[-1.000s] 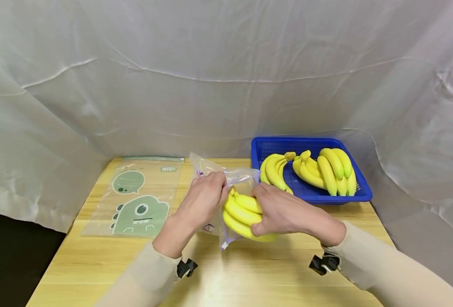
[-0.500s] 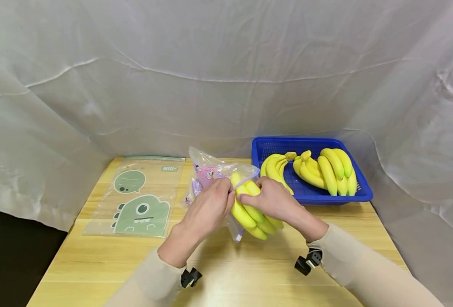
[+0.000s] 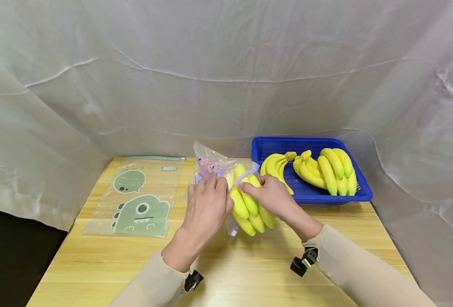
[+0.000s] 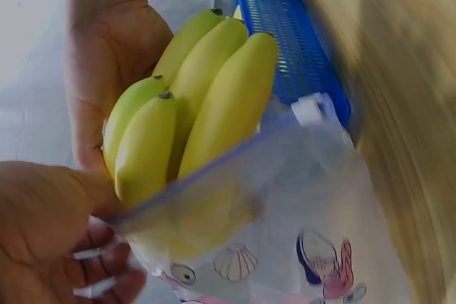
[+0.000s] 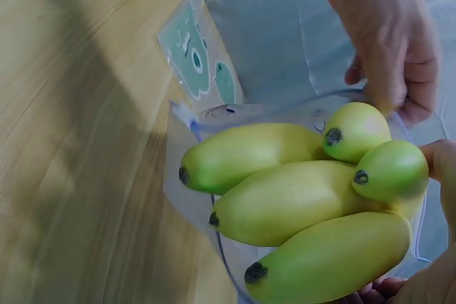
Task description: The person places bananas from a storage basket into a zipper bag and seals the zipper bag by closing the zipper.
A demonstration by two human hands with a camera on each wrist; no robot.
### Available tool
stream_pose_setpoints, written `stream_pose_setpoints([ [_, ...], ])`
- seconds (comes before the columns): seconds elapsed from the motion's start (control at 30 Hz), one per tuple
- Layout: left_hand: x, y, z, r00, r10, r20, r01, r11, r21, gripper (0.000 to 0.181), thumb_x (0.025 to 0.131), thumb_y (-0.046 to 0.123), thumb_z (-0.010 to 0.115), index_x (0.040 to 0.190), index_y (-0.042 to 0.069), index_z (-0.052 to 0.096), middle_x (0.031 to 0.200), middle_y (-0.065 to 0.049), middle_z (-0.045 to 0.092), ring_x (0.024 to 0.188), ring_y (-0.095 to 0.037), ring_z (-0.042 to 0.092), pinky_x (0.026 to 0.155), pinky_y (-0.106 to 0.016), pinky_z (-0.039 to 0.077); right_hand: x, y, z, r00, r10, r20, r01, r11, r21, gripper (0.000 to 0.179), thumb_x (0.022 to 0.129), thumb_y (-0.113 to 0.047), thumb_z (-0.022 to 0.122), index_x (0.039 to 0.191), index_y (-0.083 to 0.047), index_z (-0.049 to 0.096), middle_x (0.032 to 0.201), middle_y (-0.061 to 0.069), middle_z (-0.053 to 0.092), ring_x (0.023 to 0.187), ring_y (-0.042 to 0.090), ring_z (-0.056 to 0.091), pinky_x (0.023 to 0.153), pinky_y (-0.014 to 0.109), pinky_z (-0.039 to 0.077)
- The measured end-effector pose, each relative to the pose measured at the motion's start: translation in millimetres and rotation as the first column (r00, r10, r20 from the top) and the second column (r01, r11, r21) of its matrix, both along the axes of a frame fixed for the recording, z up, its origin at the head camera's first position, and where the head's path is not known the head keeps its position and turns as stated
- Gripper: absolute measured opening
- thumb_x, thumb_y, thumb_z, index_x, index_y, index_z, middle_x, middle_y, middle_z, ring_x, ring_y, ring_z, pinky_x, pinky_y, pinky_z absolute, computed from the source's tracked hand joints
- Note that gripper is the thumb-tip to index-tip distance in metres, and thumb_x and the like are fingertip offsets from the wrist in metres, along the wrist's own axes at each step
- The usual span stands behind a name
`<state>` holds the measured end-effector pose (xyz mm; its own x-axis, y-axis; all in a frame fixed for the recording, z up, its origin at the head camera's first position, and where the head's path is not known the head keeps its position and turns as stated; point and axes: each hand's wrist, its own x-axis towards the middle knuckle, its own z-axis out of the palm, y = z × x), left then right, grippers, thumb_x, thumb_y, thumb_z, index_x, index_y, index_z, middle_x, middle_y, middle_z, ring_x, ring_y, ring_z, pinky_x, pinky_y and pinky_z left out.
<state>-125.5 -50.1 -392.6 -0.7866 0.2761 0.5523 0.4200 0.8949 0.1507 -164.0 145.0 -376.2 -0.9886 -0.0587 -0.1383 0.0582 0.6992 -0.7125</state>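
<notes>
A bunch of yellow bananas (image 3: 251, 207) with greenish tips is partly inside a clear zip bag (image 3: 211, 166) with pink and purple prints. The stem end lies within the bag's mouth, while the tips stick out toward me. My left hand (image 3: 208, 207) pinches the bag's purple-edged rim, its thumb over that edge in the left wrist view. My right hand (image 3: 274, 194) holds the bunch from the far right side, thumb on top of it. In the right wrist view, several banana tips (image 5: 306, 204) show between both hands, and the white zip slider (image 4: 310, 110) hangs at the rim's free end.
A blue plastic basket (image 3: 322, 198) at the back right carries more banana bunches (image 3: 334, 170). Flat on the wooden table (image 3: 226, 277) at the left lies a clear bag with a green monster print (image 3: 142, 215). A grey curtain (image 3: 226, 106) closes off the back.
The bunch has turned so its tips point toward me and its stem end has entered the bag. My right hand shifted its hold, and the bag's printed far part rose and spread into view.
</notes>
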Motion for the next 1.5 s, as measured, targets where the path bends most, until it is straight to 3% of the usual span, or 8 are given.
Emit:
stream_pose_setpoints([
  [0.3,-1.2,0.2,-7.6,0.992,-0.003,-0.123,-0.014,0.99,-0.138,0.024,0.088,0.023,0.074,0.083,0.009,0.056,0.078,-0.006,0.054,0.079,-0.03,0.049,0.077,-0.048,0.041,-2.0,-3.4,-5.2,0.992,-0.099,0.075,0.117,0.952,-0.282,0.051,0.095,-0.054,0.067,0.097,-0.004,0.067,0.087,0.007,0.069,0.071,0.015,0.065,0.059,0.028,0.053],
  [0.4,2.4,4.2,-10.2,0.993,-0.024,-0.114,0.01,0.992,-0.126,0.022,0.088,0.021,0.073,0.082,0.009,0.056,0.078,-0.006,0.053,0.08,-0.03,0.05,0.078,-0.048,0.04,-2.0,-7.9,-6.6,0.981,-0.131,0.141,0.184,0.853,-0.489,0.048,0.099,-0.048,0.065,0.102,0.0,0.067,0.083,0.006,0.07,0.066,0.013,0.068,0.059,0.028,0.056],
  [0.63,13.2,12.9,-10.5,0.994,-0.069,-0.081,0.064,0.996,-0.068,0.023,0.088,0.018,0.07,0.076,0.011,0.052,0.073,-0.003,0.048,0.079,-0.03,0.05,0.072,-0.043,0.035,-6.3,-17.4,-23.4,0.936,-0.26,0.238,0.344,0.528,-0.776,0.036,0.101,-0.035,0.064,0.102,0.0,0.069,0.084,0.002,0.071,0.073,0.011,0.069,0.067,0.027,0.06],
  [0.73,13.9,14.6,-6.8,0.997,-0.079,0.014,0.079,0.997,0.004,0.021,0.092,0.018,0.066,0.079,0.012,0.051,0.075,-0.002,0.047,0.079,-0.028,0.049,0.071,-0.04,0.032,-7.1,-19.9,-28.1,0.929,-0.278,0.246,0.356,0.483,-0.8,0.038,0.103,-0.035,0.065,0.111,0.002,0.067,0.09,0.001,0.071,0.078,0.009,0.07,0.072,0.025,0.06],
  [1.07,3.5,11.3,11.5,0.947,-0.087,0.309,0.014,0.973,0.232,0.016,0.107,0.019,0.054,0.092,0.011,0.053,0.073,0.001,0.05,0.071,-0.022,0.048,0.071,-0.04,0.036,-5.9,-13.9,-21.0,0.969,0.071,0.235,0.126,0.676,-0.726,0.038,0.101,-0.023,0.063,0.123,0.008,0.06,0.101,0.01,0.07,0.084,0.015,0.071,0.073,0.029,0.06],
  [1.27,3.1,10.8,22.0,0.88,-0.195,0.434,0.032,0.934,0.355,0.013,0.11,0.017,0.052,0.103,0.006,0.052,0.069,-0.002,0.051,0.058,-0.017,0.05,0.053,-0.033,0.042,-2.2,-25.6,-24.5,0.993,0.042,-0.114,-0.068,0.971,-0.228,0.053,0.096,-0.026,0.073,0.137,0.005,0.061,0.121,0.021,0.07,0.103,0.028,0.068,0.087,0.042,0.057],
  [1.37,1.6,10.0,27.2,0.845,-0.225,0.486,0.008,0.913,0.409,0.013,0.11,0.019,0.051,0.103,0.007,0.052,0.07,-0.002,0.052,0.058,-0.017,0.051,0.052,-0.032,0.041,-0.4,-34.6,-28.5,0.964,0.101,-0.247,-0.096,0.995,0.032,0.051,0.097,-0.023,0.072,0.137,0.007,0.06,0.125,0.025,0.068,0.114,0.038,0.066,0.097,0.052,0.054],
  [1.5,-3.9,3.7,28.6,0.812,-0.215,0.543,-0.062,0.892,0.447,0.017,0.109,0.021,0.045,0.102,0.008,0.053,0.069,-0.001,0.051,0.054,-0.014,0.046,0.05,-0.03,0.038,0.9,-37.6,-28.2,0.948,0.196,-0.251,-0.169,0.977,0.127,0.049,0.099,-0.019,0.072,0.139,0.005,0.059,0.126,0.024,0.068,0.116,0.038,0.065,0.097,0.053,0.055],
])
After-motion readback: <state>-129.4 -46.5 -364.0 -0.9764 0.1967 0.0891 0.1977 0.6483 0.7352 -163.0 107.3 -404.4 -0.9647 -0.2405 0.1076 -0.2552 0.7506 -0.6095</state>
